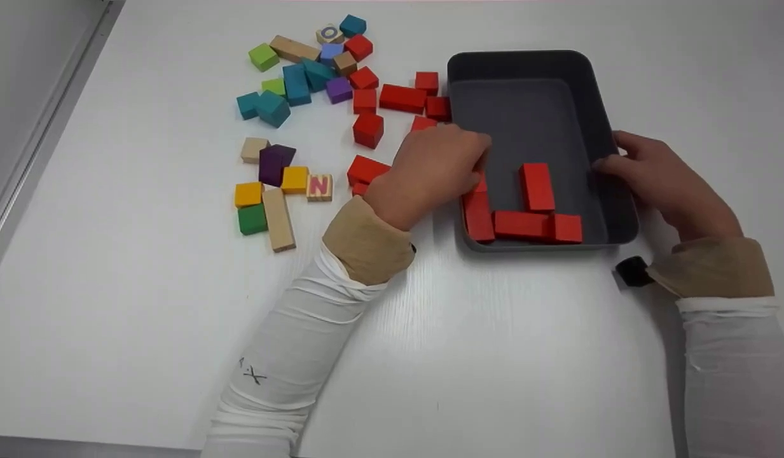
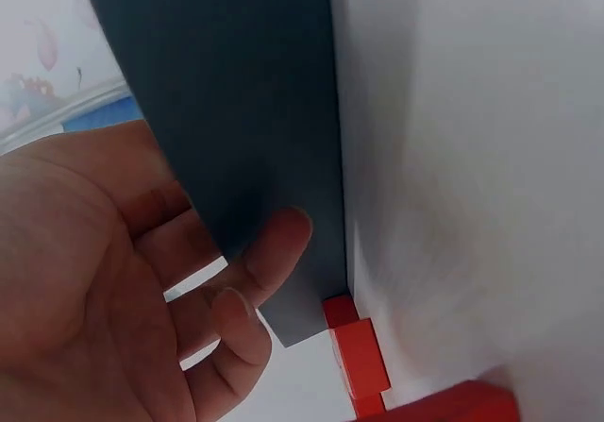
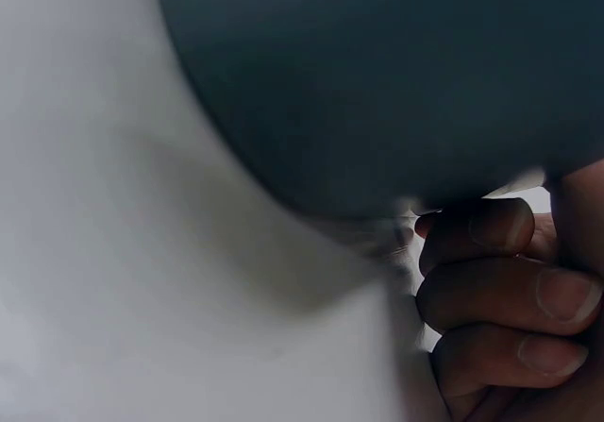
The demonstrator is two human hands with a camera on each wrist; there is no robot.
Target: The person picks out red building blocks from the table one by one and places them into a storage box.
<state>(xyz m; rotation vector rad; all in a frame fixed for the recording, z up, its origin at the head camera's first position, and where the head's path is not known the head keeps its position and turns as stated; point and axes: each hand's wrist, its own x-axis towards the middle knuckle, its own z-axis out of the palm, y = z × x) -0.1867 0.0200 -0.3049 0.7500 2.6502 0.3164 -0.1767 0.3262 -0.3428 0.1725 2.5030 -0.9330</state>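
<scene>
In the head view, the left hand [image 1: 430, 168] reaches over the left wall of a dark grey tray [image 1: 525, 66], its fingertips curled at a red block [image 1: 480, 184] that is partly covered. The left wrist view shows the left hand [image 2: 160, 271] with two loosely bent fingers outside the tray wall [image 2: 255, 92]; the block is hidden there. My right hand [image 1: 671, 181] holds the right wall, thumb over the rim. The right wrist view shows curled fingers [image 3: 500, 295] beside the tray [image 3: 377, 73]. Several red blocks [image 1: 536, 187] lie in its near part.
Left of the tray lie loose red blocks [image 1: 402, 98]. Farther left are teal [image 1: 296, 85], green [image 1: 252, 219], yellow [image 1: 295, 180], purple [image 1: 271, 166] and plain wood blocks [image 1: 279, 219]. A small black object [image 1: 633, 271] sits by the right sleeve.
</scene>
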